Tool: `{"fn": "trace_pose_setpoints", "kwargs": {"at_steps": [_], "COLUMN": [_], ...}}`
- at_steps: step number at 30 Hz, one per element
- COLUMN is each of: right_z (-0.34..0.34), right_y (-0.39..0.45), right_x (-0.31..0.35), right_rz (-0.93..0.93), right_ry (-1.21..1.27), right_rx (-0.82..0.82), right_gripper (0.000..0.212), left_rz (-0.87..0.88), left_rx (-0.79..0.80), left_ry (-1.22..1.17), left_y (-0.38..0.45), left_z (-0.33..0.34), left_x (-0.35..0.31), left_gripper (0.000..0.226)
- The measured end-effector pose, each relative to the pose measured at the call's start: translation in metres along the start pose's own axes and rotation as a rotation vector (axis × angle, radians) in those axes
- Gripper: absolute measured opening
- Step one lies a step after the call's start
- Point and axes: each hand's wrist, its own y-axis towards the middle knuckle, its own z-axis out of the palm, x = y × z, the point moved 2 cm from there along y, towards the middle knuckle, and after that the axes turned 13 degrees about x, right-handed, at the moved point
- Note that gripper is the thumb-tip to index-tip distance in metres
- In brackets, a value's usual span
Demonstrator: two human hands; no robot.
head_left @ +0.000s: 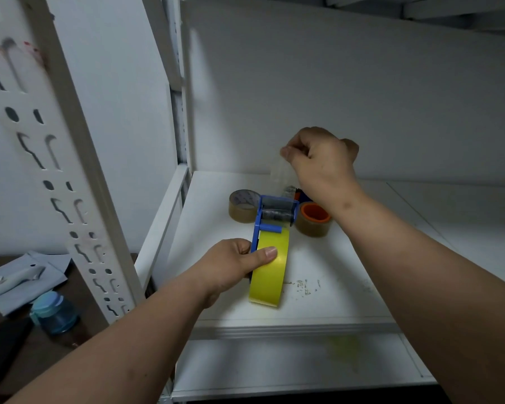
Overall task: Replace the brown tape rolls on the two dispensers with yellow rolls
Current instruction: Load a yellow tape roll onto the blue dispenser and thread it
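Observation:
My left hand (236, 263) grips a blue tape dispenser (276, 212) that carries a yellow roll (270, 275), thumb pressed on the roll's face. My right hand (321, 158) is raised above the shelf and pinches the end of a clear strip of tape (277, 170) that runs down toward the dispenser's roller. A loose brown roll (241, 207) lies flat behind the dispenser on the left. A second brown roll (314, 221), with an orange core, lies on the right under my right wrist. Part of a second dispenser (301, 195) shows behind it, mostly hidden.
The work sits on a white shelf board (347, 287) with a lower shelf beneath. A perforated white upright (79, 199) stands on the left. A dark table at lower left holds a blue-lidded jar (54, 313), a white handheld device (12, 279) and papers.

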Motion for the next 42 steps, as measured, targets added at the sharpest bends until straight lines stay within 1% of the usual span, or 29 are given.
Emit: {"fn": "trace_pose_setpoints", "kwargs": {"at_steps": [2,3,4,9,12,14,16,19,22,24,26,29,31,32,35,36,37,39,40,42], "right_z": [0.000,0.000,0.001,-0.003,-0.008,-0.009,-0.009,-0.003,0.010,0.022,0.036,0.055,0.060,0.060,0.059,0.058,0.058,0.055,0.053,0.052], "right_y": [-0.001,-0.002,-0.003,-0.003,0.002,0.007,0.012,0.015,0.013,0.009,0.000,-0.014,-0.016,-0.015,-0.010,-0.009,-0.009,-0.012,-0.015,-0.023], "right_x": [0.003,0.004,0.006,0.005,0.006,0.004,-0.002,-0.013,-0.025,-0.033,-0.040,-0.047,-0.050,-0.051,-0.052,-0.050,-0.049,-0.050,-0.051,-0.051], "right_rz": [-0.030,-0.045,-0.057,-0.069,-0.057,-0.008,0.077,0.159,0.239,0.295,0.346,0.437,0.478,0.476,0.416,0.389,0.383,0.445,0.499,0.588], "right_ry": [-0.006,-0.007,-0.007,-0.029,-0.001,0.078,0.158,0.176,0.271,0.323,0.385,0.545,0.656,0.648,0.414,0.379,0.401,0.577,0.709,0.946], "right_rx": [-0.019,-0.029,-0.034,-0.048,-0.076,-0.019,0.061,0.153,0.256,0.325,0.428,0.567,0.570,0.563,0.507,0.469,0.428,0.362,0.365,0.470], "right_gripper": [0.017,0.017,0.017,0.019,0.019,0.019,0.018,0.015,0.014,0.014,0.015,0.019,0.015,0.015,0.023,0.020,0.016,0.014,0.015,0.013], "left_rz": [0.003,0.001,-0.002,-0.016,-0.016,-0.019,-0.018,-0.001,0.028,0.049,0.068,0.089,0.100,0.105,0.120,0.127,0.135,0.158,0.168,0.174], "left_rx": [-0.017,-0.013,-0.002,0.058,0.047,0.057,0.070,0.089,0.124,0.139,0.146,0.154,0.157,0.156,0.150,0.146,0.139,0.123,0.112,0.082], "left_ry": [-0.016,-0.029,-0.039,-0.067,-0.072,-0.095,-0.122,-0.154,-0.192,-0.211,-0.231,-0.261,-0.274,-0.275,-0.284,-0.279,-0.268,-0.258,-0.259,-0.256], "left_y": [0.002,0.002,0.002,0.000,0.002,0.001,-0.001,-0.004,-0.007,-0.008,-0.009,-0.010,-0.011,-0.011,-0.010,-0.009,-0.007,-0.004,-0.002,0.000], "left_z": [0.001,0.001,0.000,-0.001,-0.001,-0.002,-0.002,-0.004,-0.003,-0.003,-0.003,-0.003,-0.003,-0.004,-0.004,-0.004,-0.003,-0.002,-0.001,0.001], "left_x": [0.000,0.001,0.000,0.002,0.000,0.000,0.003,0.009,0.012,0.014,0.016,0.019,0.022,0.023,0.024,0.023,0.022,0.021,0.022,0.025], "left_gripper": [0.053,0.057,0.057,0.026,0.022,0.021,0.026,0.032,0.035,0.042,0.050,0.052,0.051,0.051,0.052,0.052,0.051,0.051,0.052,0.051]}}
